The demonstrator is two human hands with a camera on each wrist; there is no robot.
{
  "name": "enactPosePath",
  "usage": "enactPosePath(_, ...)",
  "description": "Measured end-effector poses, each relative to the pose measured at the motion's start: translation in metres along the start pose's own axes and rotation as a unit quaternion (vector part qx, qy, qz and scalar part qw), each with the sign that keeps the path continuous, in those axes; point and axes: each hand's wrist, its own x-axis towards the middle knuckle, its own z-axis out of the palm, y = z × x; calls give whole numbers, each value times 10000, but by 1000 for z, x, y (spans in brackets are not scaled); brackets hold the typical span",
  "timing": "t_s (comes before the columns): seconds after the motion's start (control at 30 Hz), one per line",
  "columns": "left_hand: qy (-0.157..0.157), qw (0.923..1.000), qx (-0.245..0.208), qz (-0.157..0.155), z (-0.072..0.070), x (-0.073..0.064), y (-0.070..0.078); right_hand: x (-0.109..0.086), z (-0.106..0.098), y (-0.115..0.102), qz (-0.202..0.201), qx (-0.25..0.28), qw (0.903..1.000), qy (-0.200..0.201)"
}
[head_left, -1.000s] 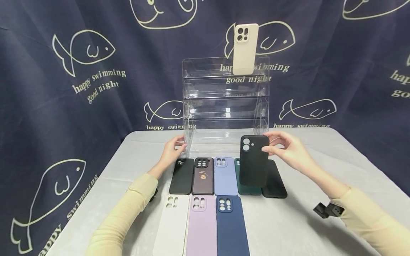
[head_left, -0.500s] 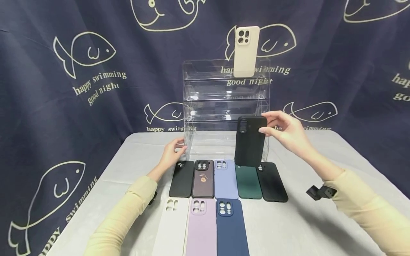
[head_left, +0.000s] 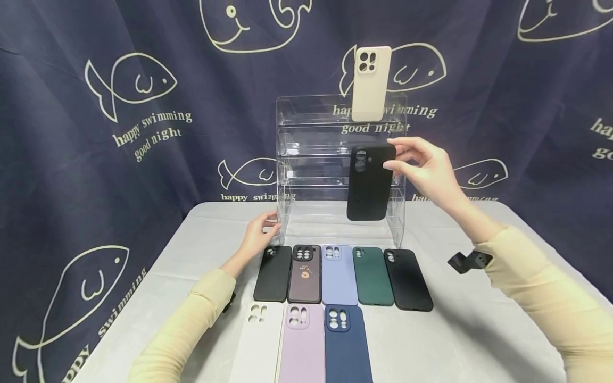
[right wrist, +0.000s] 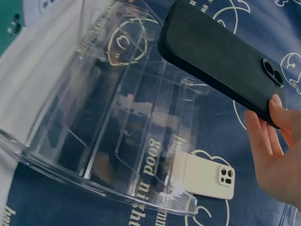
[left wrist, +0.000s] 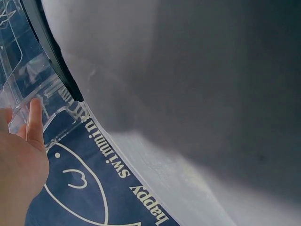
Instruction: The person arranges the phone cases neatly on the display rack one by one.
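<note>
My right hand [head_left: 426,167] pinches a black phone case [head_left: 371,186] by its upper right edge, thumb on the camera side. The case hangs nearly upright in front of the clear tiered display rack [head_left: 282,159], its camera cutout at the top left. In the right wrist view the black case [right wrist: 216,56] slants over the rack's shelves, away from them. My left hand [head_left: 258,234] holds the rack's lower left side edge with thumb and fingers. A cream phone case [head_left: 370,88] stands in the top tier, toward the right.
Black, brown, light blue, green [head_left: 373,276] and black [head_left: 408,279] cases lie in a row before the rack. Nearer lie white [head_left: 257,346], lilac [head_left: 303,346] and navy [head_left: 348,346] cases. A dark blue fish-print curtain [head_left: 158,32] hangs behind the grey-white table [head_left: 479,340].
My right hand has lifted the black case up from above the green one and moved it slightly left, to the rack's middle tiers. My left hand has stayed at the rack's side.
</note>
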Motion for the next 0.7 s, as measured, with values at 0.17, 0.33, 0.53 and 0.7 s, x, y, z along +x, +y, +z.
enactPosePath(0.17, -67, 9999, 114, -31, 0, 0, -3, 22, -2, 15, 130, 80, 9999, 61)
enactPosePath(0.33, -57, 9998, 104, -153, -3, -1, -1, 44, -1, 21, 214, -32, 9997, 58)
enactPosePath(0.53, -66, 9998, 63, -200, -4, 1, 2, 69, 0, 21, 313, 143, 9992, 224)
enactPosePath(0.7, -86, 9998, 47, -190, -1, 0, -1, 86, 2, 22, 483, 561, 9965, 399)
